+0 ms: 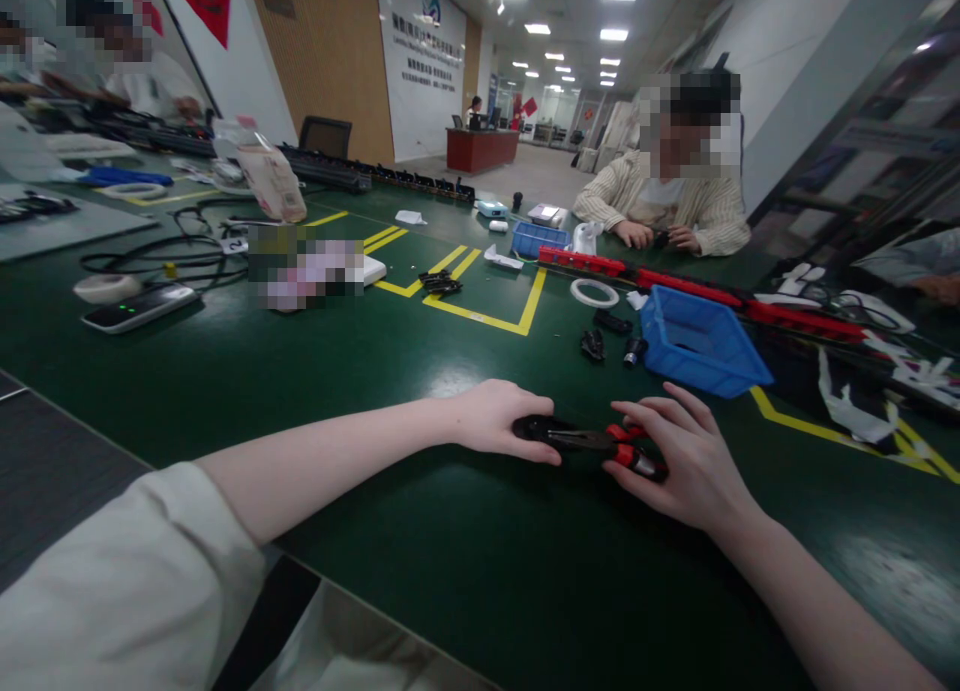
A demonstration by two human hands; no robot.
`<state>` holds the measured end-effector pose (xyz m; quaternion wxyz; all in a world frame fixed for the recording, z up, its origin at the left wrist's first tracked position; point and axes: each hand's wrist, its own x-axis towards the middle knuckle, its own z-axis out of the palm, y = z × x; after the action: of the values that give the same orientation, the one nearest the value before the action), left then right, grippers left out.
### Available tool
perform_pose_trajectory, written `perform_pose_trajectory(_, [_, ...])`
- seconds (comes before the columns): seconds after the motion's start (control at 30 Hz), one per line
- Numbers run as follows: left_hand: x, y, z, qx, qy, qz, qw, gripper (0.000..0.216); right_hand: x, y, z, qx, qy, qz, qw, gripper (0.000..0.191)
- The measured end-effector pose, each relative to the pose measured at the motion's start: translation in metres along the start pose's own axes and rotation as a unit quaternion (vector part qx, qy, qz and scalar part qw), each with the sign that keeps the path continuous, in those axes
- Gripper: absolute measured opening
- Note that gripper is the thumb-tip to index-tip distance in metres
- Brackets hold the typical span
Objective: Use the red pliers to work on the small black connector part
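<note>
My left hand (pixel 495 418) pinches a small black part (pixel 531 428) between thumb and fingers, low over the green tabletop. My right hand (pixel 690 463) is curled around the red and black handles of pliers (pixel 630 455). The pliers' dark metal jaws point left and meet the black part; whether they grip it cannot be made out. Beyond my right hand lie several black pieces (pixel 592 345) beside a blue bin (pixel 705 366).
Yellow tape lines (pixel 480 317) mark the green table (pixel 360 361). A white tape roll (pixel 595 292) and red strips (pixel 686 286) lie farther back. On the left are a bottle (pixel 270 176), black cables (pixel 157 261) and a white device (pixel 141 308). A person (pixel 664 201) sits opposite.
</note>
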<state>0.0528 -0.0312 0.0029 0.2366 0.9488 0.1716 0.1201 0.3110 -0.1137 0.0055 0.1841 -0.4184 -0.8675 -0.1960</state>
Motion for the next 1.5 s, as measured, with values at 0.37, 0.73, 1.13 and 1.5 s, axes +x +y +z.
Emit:
perform_pose_trajectory(0.37, [-0.0001,-0.0007,0.0015,0.035,0.01,0.033,0.999,0.042,0.0004,-0.0045,0.0028,0.028,0.003,-0.003,1.0,0.051])
perform_pose_trajectory(0.73, [-0.0008,-0.0007,0.0018,0.174,0.031,0.05,0.983,0.047,0.0029,-0.0061,0.0025,0.062,-0.044,-0.014,0.997,0.027])
perform_pose_trajectory(1.13, [-0.0007,-0.0024,0.0023,0.146,0.043,0.052,0.987,0.045,0.0016,-0.0052,0.0021,0.054,-0.017,-0.009,0.998,0.027])
perform_pose_trajectory(1.5, [-0.0005,-0.003,0.001,0.137,0.043,0.056,0.988,0.043,0.0014,-0.0034,0.0032,0.056,-0.013,0.012,0.998,0.026])
